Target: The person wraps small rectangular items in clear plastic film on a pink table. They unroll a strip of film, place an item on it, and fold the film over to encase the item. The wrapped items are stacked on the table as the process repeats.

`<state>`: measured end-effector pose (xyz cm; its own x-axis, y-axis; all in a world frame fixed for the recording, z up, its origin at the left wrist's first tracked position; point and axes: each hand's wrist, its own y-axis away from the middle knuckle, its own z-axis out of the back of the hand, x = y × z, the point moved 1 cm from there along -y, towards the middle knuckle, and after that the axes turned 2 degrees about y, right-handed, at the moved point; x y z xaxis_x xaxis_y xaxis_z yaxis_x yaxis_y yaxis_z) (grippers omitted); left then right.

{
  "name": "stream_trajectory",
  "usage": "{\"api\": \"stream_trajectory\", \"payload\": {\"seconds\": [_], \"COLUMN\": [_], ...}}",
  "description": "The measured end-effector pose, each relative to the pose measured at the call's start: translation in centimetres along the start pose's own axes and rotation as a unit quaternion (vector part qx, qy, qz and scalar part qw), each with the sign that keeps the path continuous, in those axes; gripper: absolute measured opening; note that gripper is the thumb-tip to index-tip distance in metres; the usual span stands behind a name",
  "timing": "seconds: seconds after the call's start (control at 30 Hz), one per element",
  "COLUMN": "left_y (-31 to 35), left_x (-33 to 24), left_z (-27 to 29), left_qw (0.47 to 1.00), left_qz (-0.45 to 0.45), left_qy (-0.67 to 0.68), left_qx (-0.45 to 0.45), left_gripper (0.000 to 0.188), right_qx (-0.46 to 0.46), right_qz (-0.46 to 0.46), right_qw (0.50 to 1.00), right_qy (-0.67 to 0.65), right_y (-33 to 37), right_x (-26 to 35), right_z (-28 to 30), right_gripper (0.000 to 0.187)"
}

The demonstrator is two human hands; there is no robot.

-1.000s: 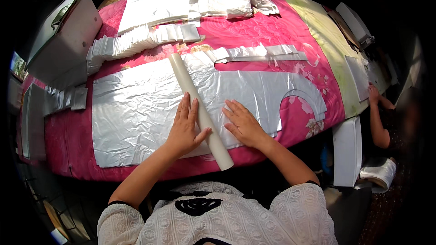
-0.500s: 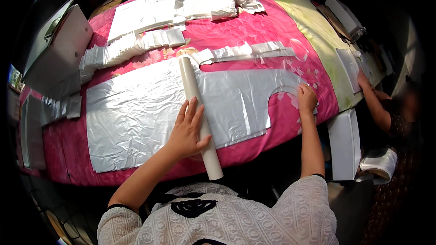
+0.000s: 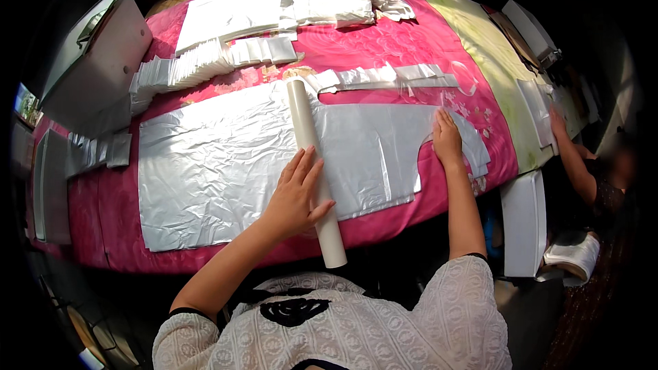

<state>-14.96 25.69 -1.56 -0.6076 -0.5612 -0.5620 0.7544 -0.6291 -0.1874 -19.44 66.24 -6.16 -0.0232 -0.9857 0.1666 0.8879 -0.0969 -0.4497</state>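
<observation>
A stack of whitish plastic carrier bags [image 3: 205, 171] lies flat and wrinkled before me on the pink cloth. Across it rests a pale tube [image 3: 306, 120], its near end past the cloth's edge. My left hand [image 3: 296, 192] lies on the tube with fingers stretched and spread, the thumb over it, not wrapped round. My right hand [image 3: 447, 138] presses flat on the bags' handle end beside the curved cut-out, fingers straight. A strip of the handle part shows to the right of that hand.
Behind lie a row of folded white bags [image 3: 185, 65], a narrow row of bag pieces [image 3: 391, 77] and another bag pile [image 3: 329, 5]. White boxes stand at left [image 3: 103, 62] and right [image 3: 524, 223]. A co-worker's arm [image 3: 572, 157] reaches in at right, near a white roll [image 3: 572, 257].
My right hand has gone from a closed pinch at the handle's end to lying flat, farther left on the bags. My left hand stays on the tube. The whole view has shifted slightly.
</observation>
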Motion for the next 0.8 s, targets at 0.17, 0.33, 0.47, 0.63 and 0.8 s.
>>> {"api": "stream_trajectory", "payload": {"seconds": [0.17,0.33,0.47,0.63,0.8], "left_y": [0.3,0.0,-0.1,-0.5,-0.6], "left_x": [0.1,-0.2,-0.2,-1.9,-0.8], "left_z": [-0.1,-0.4,-0.2,1.2,2.3], "left_qw": [1.0,1.0,0.998,0.922,0.747], "left_qz": [-0.002,-0.009,-0.011,0.09,0.271], "left_qy": [0.006,0.005,0.03,0.367,0.604], "left_qx": [-0.025,-0.029,-0.056,-0.087,-0.052], "left_gripper": [0.07,0.07,0.066,0.05,0.036], "right_qx": [0.024,-0.056,-0.05,0.085,0.144], "right_qz": [-0.096,-0.085,-0.075,-0.056,0.094], "right_qw": [0.995,0.993,0.994,0.944,0.902], "right_qy": [0.027,0.053,-0.066,-0.315,-0.395], "right_y": [1.1,0.7,0.9,2.8,5.0], "right_x": [-4.5,-0.9,5.9,20.0,26.9], "right_z": [2.4,4.7,7.2,9.5,9.0], "right_gripper": [0.032,0.011,0.017,0.018,0.021]}}
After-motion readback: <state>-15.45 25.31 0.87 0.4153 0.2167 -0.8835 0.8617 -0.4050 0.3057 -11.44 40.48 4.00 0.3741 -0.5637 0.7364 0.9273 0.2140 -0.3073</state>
